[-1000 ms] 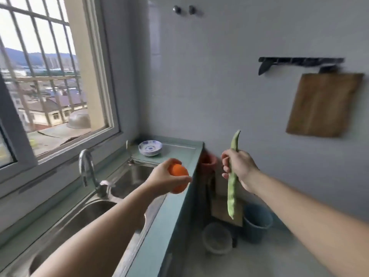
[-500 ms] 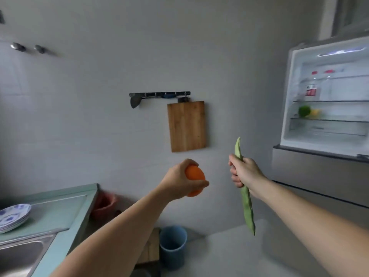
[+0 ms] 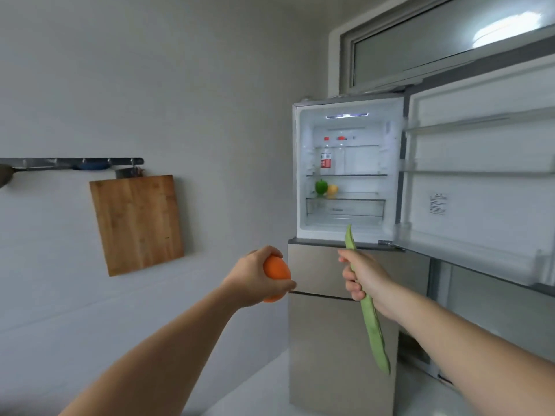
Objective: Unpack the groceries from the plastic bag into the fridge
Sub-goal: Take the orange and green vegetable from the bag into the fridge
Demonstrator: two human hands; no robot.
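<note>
1. Since the earlier frame, the view swung right; the open fridge (image 3: 345, 175) stood far ahead.
2. Left hand (image 3: 255, 280) grasped an orange (image 3: 277, 271); right hand (image 3: 365, 274) grasped a long bean (image 3: 372, 325).
3. Carrying step; next seemed reaching forward to a shelf.

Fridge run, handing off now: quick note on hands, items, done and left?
Left hand grips an orange. Right hand grips a long green bean pod, upright.
Fridge: top door open, light on; green pepper and a yellow fruit on the middle shelf, bottles above.
Done: both items held up in front of the fridge.
Left: shelve both. Bag not in view.
</note>
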